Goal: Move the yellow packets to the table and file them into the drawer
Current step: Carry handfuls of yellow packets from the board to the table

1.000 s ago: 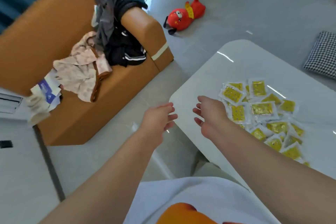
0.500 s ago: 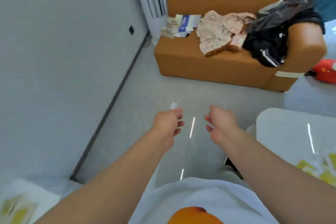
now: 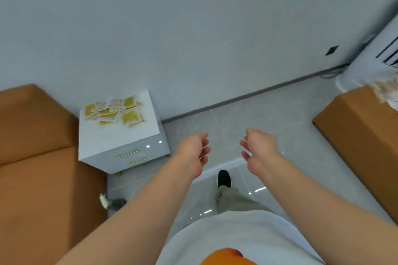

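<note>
A loose pile of yellow packets [image 3: 114, 112] lies on top of a small white cabinet [image 3: 129, 137] at the left, against the grey wall. The cabinet front shows two shut drawers with gold bar handles [image 3: 128, 154]. My left hand [image 3: 195, 151] hangs in the air to the right of the cabinet, fingers loosely curled and apart, holding nothing. My right hand [image 3: 257, 149] is level with it further right, also empty with fingers apart. Both hands are over the tiled floor, well apart from the packets.
An orange sofa [image 3: 36, 157] fills the left side beside the cabinet. Another orange sofa end [image 3: 357, 135] stands at the right, with a white standing air conditioner [image 3: 374, 58] behind it. My black shoe [image 3: 224, 178] is on the grey tiled floor between them.
The view has swung left, away from the white table with packets and past the clothes-covered sofa, to the cabinet with packets. Both hands stay empty and held out in front.
</note>
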Tool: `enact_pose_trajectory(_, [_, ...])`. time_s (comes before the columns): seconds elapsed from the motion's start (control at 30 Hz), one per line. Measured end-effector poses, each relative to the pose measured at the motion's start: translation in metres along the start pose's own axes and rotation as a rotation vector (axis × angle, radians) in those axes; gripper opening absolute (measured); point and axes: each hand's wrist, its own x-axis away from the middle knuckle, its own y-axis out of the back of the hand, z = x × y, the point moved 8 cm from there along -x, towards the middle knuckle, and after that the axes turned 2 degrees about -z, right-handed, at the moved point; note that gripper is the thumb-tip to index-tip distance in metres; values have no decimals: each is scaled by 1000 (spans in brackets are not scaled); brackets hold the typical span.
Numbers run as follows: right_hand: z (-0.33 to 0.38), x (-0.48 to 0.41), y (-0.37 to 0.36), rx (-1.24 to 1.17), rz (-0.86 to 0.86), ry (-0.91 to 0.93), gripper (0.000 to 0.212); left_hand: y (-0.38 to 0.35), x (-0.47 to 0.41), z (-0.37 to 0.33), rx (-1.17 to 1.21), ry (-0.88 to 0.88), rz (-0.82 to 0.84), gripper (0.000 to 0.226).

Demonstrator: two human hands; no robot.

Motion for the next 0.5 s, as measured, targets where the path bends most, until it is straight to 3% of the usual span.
enact_pose_trajectory(0.2, [4,-17,-120,149,139,-49,13,86,-52,-45,231,26,-165,5])
enact_pose_trajectory(0.5, [41,-73,-287,322,263,-128,12,151,-136,-135,442,118,-322,8])
